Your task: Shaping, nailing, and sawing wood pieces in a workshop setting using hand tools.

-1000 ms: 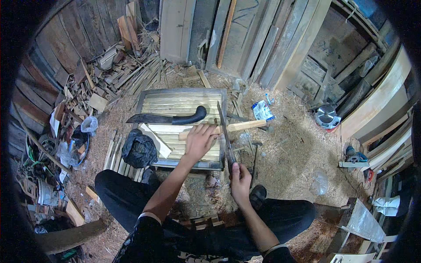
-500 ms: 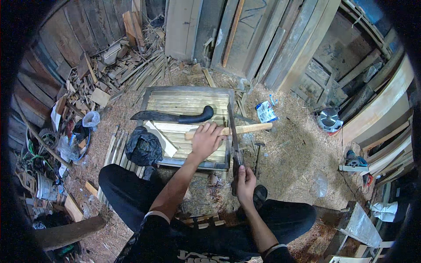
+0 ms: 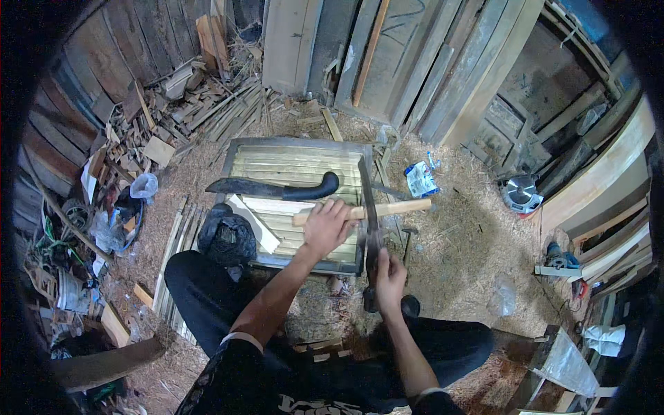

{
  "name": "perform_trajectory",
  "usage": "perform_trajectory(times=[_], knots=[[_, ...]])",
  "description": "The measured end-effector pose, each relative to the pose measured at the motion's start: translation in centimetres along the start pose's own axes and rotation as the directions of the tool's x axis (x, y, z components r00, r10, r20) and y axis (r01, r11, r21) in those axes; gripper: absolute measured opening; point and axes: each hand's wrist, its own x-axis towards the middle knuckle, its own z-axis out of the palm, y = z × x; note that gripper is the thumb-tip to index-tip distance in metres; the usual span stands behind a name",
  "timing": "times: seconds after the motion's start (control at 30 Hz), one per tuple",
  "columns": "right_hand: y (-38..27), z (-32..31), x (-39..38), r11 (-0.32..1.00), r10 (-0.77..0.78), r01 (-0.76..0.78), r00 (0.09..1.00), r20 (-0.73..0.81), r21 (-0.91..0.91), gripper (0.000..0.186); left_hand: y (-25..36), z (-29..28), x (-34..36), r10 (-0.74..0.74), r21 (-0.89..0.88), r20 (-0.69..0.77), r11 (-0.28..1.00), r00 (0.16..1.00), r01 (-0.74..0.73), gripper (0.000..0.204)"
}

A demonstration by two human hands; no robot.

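My left hand (image 3: 328,228) is closed over a pale wooden strip (image 3: 398,208), pressing it on a framed slatted panel (image 3: 290,160). The strip's far end sticks out past the panel's right edge. In my right hand (image 3: 389,278) is a long, narrow, dark blade-like tool (image 3: 369,200), gripped near its lower end and lying across the strip close to my left hand; its exact kind is unclear. Beyond my left hand, a machete with a curved black handle (image 3: 319,187) rests on the panel. A black plastic bag (image 3: 227,236) and a thin pale board (image 3: 254,223) lie to the left.
A hammer (image 3: 409,235) lies on the sawdust floor (image 3: 456,256) right of the panel. Beyond it are a blue-white packet (image 3: 420,180) and a circular saw (image 3: 521,193). Scrap wood (image 3: 162,124) is heaped at the far left, with boards (image 3: 477,76) leaning at the back.
My right hand and the dark tool have shifted slightly towards me and to the right, across the strip. My left hand keeps its hold, almost unmoved.
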Motion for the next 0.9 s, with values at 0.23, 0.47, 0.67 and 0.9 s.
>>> perform_trajectory(times=[0.23, 0.47, 0.67, 0.9], knots=[[2.5, -1.9, -2.8, 0.998, -0.046, 0.044, 0.998, -0.033, -0.054, 0.039, -0.7, -0.3, 0.7, -0.024, -0.059, -0.04, 0.998, 0.999, 0.022, 0.036], [1.7, 0.2, -0.6, 0.994, -0.106, 0.106, 0.994, -0.022, -0.005, 0.037, -1.1, -0.5, -0.4, 0.006, -0.008, 0.067, 1.0, 0.998, -0.006, 0.032], [0.4, 0.7, 0.2, 0.998, -0.056, 0.057, 0.997, -0.043, 0.021, 0.036, 0.1, -0.2, 0.4, 0.02, -0.049, -0.13, 0.998, 0.991, -0.026, 0.035], [1.9, -0.6, -2.6, 0.997, -0.058, 0.056, 0.998, -0.04, -0.054, 0.037, -0.6, 0.2, -0.3, 0.008, -0.041, -0.076, 0.999, 0.997, -0.012, 0.035]])
